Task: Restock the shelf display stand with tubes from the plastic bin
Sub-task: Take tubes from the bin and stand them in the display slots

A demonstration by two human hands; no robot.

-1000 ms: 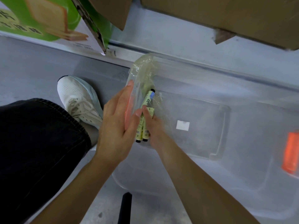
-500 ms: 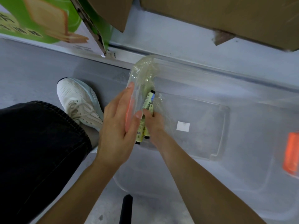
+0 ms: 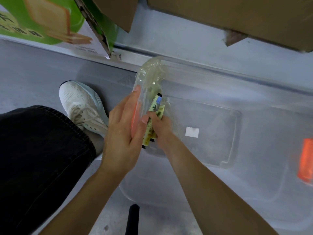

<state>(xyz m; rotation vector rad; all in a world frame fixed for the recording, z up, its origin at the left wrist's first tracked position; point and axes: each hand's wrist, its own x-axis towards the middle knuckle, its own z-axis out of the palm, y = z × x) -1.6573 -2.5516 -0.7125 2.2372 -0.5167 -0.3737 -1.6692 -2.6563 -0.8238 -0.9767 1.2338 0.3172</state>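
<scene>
A clear plastic bin (image 3: 233,119) lies on the grey floor, nearly bare inside. At its left end stands a crumpled clear plastic bag (image 3: 152,73). Pale yellow-green tubes (image 3: 155,106) with black caps are partly inside that bag. My left hand (image 3: 125,126) presses flat against the bag's left side and the bin's orange latch (image 3: 135,116). My right hand (image 3: 160,128) is closed around the tubes, its fingers partly hidden by the bag. The shelf display stand is out of view.
A green printed carton (image 3: 42,19) and brown cardboard boxes (image 3: 237,16) hang over the top of the view. A white sneaker (image 3: 79,104) and a dark trouser leg (image 3: 37,158) are at the left. Another orange latch (image 3: 306,160) is at the bin's right end. A black rod (image 3: 133,219) stands near the bottom.
My right hand has shifted the tubes slightly inside the bag; the bundle sits a bit lower in my grip. My left hand stays against the bag.
</scene>
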